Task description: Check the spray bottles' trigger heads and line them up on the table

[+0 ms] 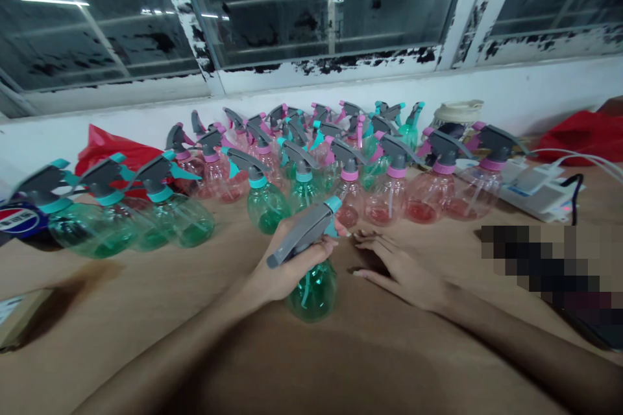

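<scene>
My left hand (287, 266) is wrapped round the neck of a green spray bottle (311, 295) with a grey and teal trigger head, standing on the wooden table (389, 356). To its right, my right hand (402, 269) rests on the tabletop with fingers stretched out, holding nothing. Just behind my hands runs a row of spray bottles: a green one (267, 207) with a teal collar, and pink ones such as this pink spray bottle (422, 198) with a pink collar. Part of the held bottle's neck is hidden by my fingers.
More spray bottles crowd toward the wall, and several green spray bottles (187, 224) stand at left. Red plastic bags (104, 149) lie behind. A white power strip (535, 194) with cables sits at right, near a dark pixelated object (559, 285). A small box (22, 318) lies at far left.
</scene>
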Action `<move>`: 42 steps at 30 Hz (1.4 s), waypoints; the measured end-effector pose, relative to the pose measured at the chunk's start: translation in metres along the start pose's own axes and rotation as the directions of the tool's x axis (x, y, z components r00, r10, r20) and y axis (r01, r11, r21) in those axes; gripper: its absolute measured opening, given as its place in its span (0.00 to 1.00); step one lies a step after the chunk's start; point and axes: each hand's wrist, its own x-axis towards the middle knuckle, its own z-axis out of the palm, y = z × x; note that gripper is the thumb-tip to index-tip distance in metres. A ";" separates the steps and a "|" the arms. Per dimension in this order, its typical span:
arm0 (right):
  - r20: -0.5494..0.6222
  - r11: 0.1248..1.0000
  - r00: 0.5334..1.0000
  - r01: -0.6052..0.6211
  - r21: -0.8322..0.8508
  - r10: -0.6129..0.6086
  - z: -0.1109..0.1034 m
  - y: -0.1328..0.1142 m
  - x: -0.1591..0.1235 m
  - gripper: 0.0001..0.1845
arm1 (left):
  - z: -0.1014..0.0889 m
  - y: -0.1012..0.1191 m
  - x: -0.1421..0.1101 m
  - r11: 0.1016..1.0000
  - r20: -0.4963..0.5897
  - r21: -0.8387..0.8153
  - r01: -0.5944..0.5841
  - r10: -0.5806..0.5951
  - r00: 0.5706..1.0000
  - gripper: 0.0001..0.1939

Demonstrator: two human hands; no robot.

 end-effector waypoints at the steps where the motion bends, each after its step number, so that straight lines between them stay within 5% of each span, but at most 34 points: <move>1: 0.002 1.000 1.000 0.001 -0.001 -0.001 0.000 0.000 0.000 0.26 | -0.001 0.001 0.000 1.000 0.000 -0.004 -0.020 0.020 1.000 0.07; 8: -0.015 1.000 1.000 0.004 -0.005 -0.004 -0.001 -0.001 0.000 0.25 | -0.001 0.003 0.000 0.996 -0.036 -0.014 -0.093 0.093 0.995 0.06; 17: 0.005 1.000 1.000 0.006 -0.003 -0.006 0.001 0.000 0.000 0.26 | 0.002 0.001 -0.002 0.994 -0.121 0.105 -0.005 0.018 0.992 0.05; 30: 0.014 1.000 1.000 -0.007 -0.008 0.007 -0.001 -0.002 0.000 0.27 | 0.003 -0.006 0.002 0.996 -0.087 -0.009 -0.088 0.087 0.992 0.12; 42: 0.028 1.000 0.999 -0.016 -0.011 0.017 -0.002 -0.002 0.001 0.26 | 0.004 -0.004 0.001 0.998 -0.145 0.029 -0.054 0.058 0.988 0.04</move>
